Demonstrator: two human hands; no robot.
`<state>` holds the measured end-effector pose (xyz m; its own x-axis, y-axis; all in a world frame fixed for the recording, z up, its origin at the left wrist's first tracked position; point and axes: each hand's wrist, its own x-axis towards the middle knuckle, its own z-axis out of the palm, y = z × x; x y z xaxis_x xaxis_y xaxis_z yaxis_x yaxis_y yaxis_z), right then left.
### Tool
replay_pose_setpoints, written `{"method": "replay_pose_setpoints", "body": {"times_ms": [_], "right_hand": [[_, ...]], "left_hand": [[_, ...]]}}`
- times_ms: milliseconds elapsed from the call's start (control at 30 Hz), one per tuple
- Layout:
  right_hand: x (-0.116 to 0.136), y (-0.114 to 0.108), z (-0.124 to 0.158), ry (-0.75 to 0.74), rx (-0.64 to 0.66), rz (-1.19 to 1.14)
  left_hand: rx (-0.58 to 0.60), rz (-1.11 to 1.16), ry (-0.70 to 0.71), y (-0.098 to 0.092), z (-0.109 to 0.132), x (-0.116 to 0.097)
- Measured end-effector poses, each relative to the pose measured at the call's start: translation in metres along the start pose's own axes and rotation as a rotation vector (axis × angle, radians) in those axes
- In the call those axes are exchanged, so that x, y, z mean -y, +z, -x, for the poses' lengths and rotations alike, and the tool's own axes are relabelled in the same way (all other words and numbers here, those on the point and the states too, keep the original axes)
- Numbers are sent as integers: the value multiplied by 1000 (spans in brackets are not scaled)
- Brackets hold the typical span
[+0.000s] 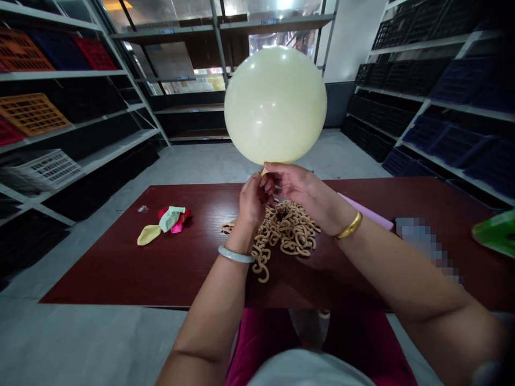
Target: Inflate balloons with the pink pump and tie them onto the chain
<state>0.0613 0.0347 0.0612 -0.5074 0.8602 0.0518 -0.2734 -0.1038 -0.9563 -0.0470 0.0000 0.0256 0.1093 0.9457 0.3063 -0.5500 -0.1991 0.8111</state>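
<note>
A large, inflated pale yellow balloon (276, 104) stands upright above my hands. My left hand (252, 201) is closed at its neck, with the fingers curled in. From the other side, my right hand (290, 181) pinches the neck with thumb and forefinger. A bit of yellow neck shows between the fingertips; whether it is knotted I cannot tell. Below the hands, a heap of tan curled pieces (298, 230) lies on the dark red table (193, 268). Off to the left are limp balloons: a yellow one (148, 235), a mint one (171, 218), and red and pink ones beneath.
On the table's right lie a lilac tube-like object (366, 210), a pixelated patch, and a green object (497, 234) at the edge. Shelves with crates (34, 113) line both sides. A metal rack (193, 110) stands behind.
</note>
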Motion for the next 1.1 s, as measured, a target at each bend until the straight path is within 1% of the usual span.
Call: {"method": "replay_pose_setpoints", "body": {"times_ms": [67, 100, 167, 200, 300, 400, 500, 567, 633, 800, 833, 900, 967, 1000, 1033, 1100], "right_hand": [[-5, -4, -11, -7, 17, 40], [-8, -7, -15, -22, 6, 116], [-15, -16, -20, -47, -50, 383], [-18, -22, -22, -44, -86, 561], [-33, -44, -22, 58, -196, 892], [-52, -60, -22, 132, -251, 1040], [-66, -63, -24, 158, -273, 1081], [-67, -63, -25, 160, -267, 1057], [-60, -62, -26, 138, -246, 994], [-19, -58, -16, -42, -216, 698], [-12, -56, -13, -83, -202, 595], [-2, -53, -7, -156, -166, 301], [3, -49, -3, -217, -148, 7], [5, -47, -1, -247, -151, -74], [6, -45, 0, -277, -157, -85], [8, -40, 4, -324, -137, 28]], "left_hand": [[-15, 113, -65, -5, -5, -4], [-28, 151, -93, -8, -7, -5], [-77, 218, -129, -16, -12, -7], [-111, 250, -133, -21, -14, -7], [-214, 322, -100, -30, -20, -7], [-259, 344, -75, -34, -21, -5], [-249, 350, -65, -36, -21, -2], [-264, 370, -67, -37, -21, 0], [-304, 398, -81, -38, -21, 1], [-393, 438, -168, -34, -19, -2], [-397, 443, -182, -33, -19, -2], [-390, 443, -202, -29, -17, -2], [-382, 420, -218, -26, -15, -2], [-385, 400, -226, -24, -14, -3], [-391, 377, -237, -23, -13, -3], [-405, 325, -273, -21, -12, -2]]}}
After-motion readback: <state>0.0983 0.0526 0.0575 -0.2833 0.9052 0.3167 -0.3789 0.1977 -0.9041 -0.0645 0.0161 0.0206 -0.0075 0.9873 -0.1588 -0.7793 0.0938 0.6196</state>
